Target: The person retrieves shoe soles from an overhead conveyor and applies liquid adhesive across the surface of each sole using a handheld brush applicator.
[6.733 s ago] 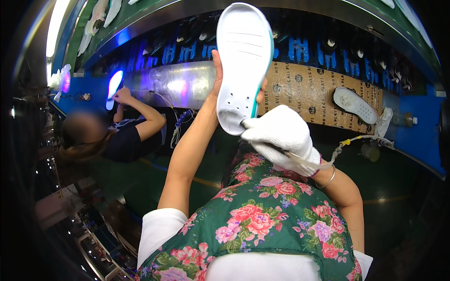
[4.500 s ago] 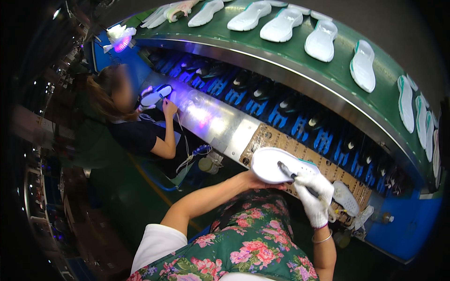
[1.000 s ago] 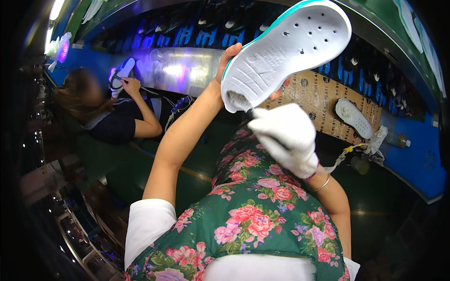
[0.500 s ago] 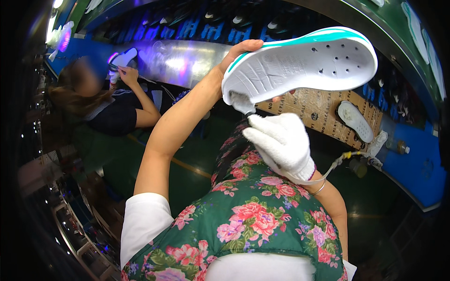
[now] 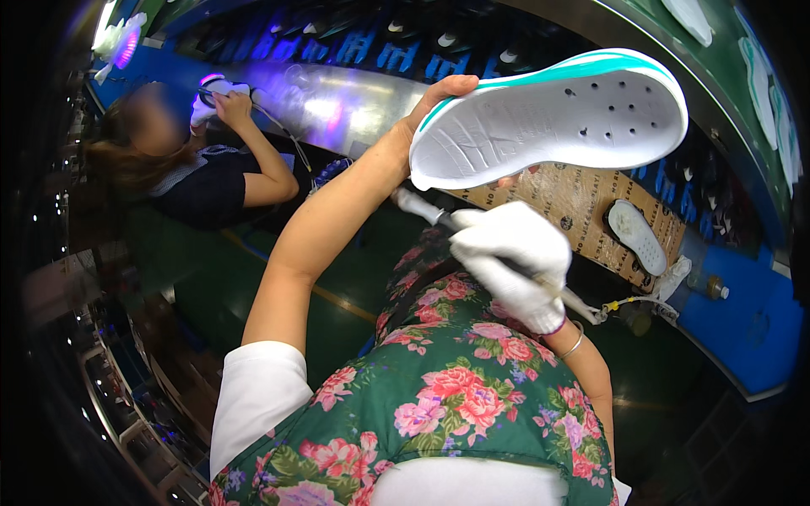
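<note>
Dim workshop, dk green floor [image 5: 198, 270]. R hand [image 5: 510, 253], white knit glove, fingers closed round pale-headed brush w/ dk handle [image 5: 419, 205]. L hand [image 5: 429, 103], bare, grips white shoe sole w/ teal edge [image 5: 540, 126] by narrow end, above brush head, not touching it. Behind: metal counter [image 5: 363, 105], part-covered w/ brown printed cardboard [image 5: 550, 198]; white dk-rimmed sole [image 5: 639, 238] on cardboard. Far L: co-worker [image 5: 224, 185], dk top.

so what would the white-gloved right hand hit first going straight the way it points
Led by its black-and-white brush-like tool, the white-gloved right hand would probably first meet the bare left forearm, though depth is unclear.
</note>
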The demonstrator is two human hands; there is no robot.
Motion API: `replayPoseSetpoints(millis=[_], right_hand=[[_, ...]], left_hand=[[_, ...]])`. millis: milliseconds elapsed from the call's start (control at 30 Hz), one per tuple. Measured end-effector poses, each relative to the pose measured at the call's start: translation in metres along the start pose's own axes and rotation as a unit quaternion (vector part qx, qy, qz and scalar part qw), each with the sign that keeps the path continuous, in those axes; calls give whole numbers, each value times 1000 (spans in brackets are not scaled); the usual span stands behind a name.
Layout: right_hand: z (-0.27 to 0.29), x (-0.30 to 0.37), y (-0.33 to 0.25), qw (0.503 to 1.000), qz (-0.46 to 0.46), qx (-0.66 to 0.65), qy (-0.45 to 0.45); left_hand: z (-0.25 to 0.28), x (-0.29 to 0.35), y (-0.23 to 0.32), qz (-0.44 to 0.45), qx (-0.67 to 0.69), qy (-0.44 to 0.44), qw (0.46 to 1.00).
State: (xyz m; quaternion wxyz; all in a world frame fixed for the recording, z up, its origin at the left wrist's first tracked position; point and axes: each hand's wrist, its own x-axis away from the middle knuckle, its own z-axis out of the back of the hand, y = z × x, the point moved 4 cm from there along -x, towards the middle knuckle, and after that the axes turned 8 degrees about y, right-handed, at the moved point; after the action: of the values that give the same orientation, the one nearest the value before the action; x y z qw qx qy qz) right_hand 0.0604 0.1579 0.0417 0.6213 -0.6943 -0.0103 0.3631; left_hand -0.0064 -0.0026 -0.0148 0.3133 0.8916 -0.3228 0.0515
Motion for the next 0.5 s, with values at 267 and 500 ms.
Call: replayPoseSetpoints(millis=[267, 500], right_hand=[[-2, 3, 4, 985, -154, -54, 61], [61, -52, 3, 940, 105, 293, 142]], left_hand=[[13, 10, -5, -75, 156, -22, 985], [20, 28, -59, -97, 217, 24, 971]])
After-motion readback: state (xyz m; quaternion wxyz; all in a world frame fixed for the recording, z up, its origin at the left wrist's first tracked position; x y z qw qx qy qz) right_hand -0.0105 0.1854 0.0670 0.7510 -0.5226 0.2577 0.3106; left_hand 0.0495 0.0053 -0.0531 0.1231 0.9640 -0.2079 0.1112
